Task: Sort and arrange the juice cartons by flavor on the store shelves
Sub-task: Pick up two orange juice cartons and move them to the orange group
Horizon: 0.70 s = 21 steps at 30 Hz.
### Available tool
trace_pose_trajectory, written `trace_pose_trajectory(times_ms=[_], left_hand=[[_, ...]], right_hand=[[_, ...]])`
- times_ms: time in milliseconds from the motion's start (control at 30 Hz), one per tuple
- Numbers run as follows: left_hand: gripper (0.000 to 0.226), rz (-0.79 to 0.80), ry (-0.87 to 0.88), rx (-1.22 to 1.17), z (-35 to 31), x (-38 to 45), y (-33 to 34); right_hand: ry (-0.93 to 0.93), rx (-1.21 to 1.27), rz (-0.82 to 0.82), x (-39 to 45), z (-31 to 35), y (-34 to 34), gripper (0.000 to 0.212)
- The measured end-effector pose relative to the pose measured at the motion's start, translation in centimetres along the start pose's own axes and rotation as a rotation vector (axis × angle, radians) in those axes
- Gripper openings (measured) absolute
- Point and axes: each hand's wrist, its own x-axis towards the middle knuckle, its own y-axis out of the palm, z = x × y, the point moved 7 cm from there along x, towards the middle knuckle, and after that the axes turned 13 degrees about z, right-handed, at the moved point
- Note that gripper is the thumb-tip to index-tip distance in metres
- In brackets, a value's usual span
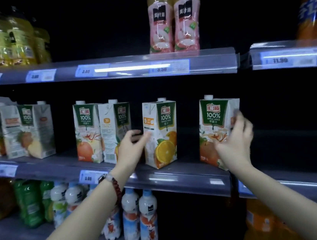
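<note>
Five or more juice cartons are seen on the middle shelf (178, 178), not yet grouped by flavor. Far to the left of both hands, pineapple cartons (33, 132) are clustered, blurred, count uncertain. Just left of the left hand (131, 147), an apple carton (87, 134) is stood touching a side-on carton (114, 128) whose flavor cannot be read for sure; an orange patch is glimpsed low on it, behind the hand. The left hand is held loosely open, fingers curved, thumb and fingertips at or just beside the left edge of the orange carton (161, 133); a firm hold cannot be confirmed. Between the hands this orange carton is stood alone and upright. At the right hand (235, 141) a second apple carton (218, 125) is found, apart from the first; the fingers are spread partly open against its front and right edge, motion-blurred, grip uncertain. To the right of the right hand the shelf is dark.

Judged: sorting is only partly done. Pineapple appears grouped; the two apple cartons are yet to be joined and the orange placed with its like.
</note>
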Motion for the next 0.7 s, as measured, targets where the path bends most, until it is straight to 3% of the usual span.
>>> trace_pose_trajectory(times_ms=[100,200,333,433,533,700], left_hand=[[0.026,-0.250,0.002,-0.006,0.0,-1.0,-3.9],[0.016,-0.405,-0.052,0.135,0.0,-1.9,-6.7],[0.029,-0.441,-0.099,0.219,0.6,-2.1,-8.0],[0.042,-0.435,-0.122,0.256,0.9,-1.9,-7.8],[0.055,-0.426,-0.164,0.293,1.0,-1.5,-7.6],[0.059,-0.440,-0.184,0.293,0.9,-0.7,-7.7]], right_hand=[[-0.219,-0.236,-0.056,-1.6,3.7,0.7,0.083],[-0.243,-0.313,-0.057,-2.1,4.7,1.7,0.070],[-0.403,-0.491,-0.070,-3.4,5.3,3.1,0.065],[-0.516,-0.426,0.130,-3.9,5.2,5.7,0.062],[-0.410,-0.148,0.464,-3.1,4.7,8.7,0.064],[-0.102,0.165,0.528,0.6,3.9,11.6,0.084]])
